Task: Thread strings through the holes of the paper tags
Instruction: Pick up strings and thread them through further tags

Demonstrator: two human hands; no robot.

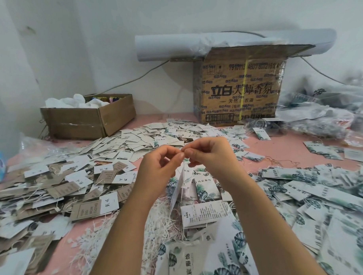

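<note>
My left hand (159,169) and my right hand (208,156) meet above the middle of the table, fingertips together, pinching a thin white string (183,178). From the string hang a couple of white paper tags (177,190), seen nearly edge-on below the fingers. A heap of loose white strings (163,221) lies on the pink table (279,149) under my forearms. Leaf-printed tags (207,189) lie just beneath the hands.
Piles of brown and white tags (57,186) cover the left side, leaf-printed tags (318,189) the right. A low open carton (88,117) stands back left, a tall printed carton (239,92) back centre with a paper roll (171,46) on top. Plastic bags (325,113) lie back right.
</note>
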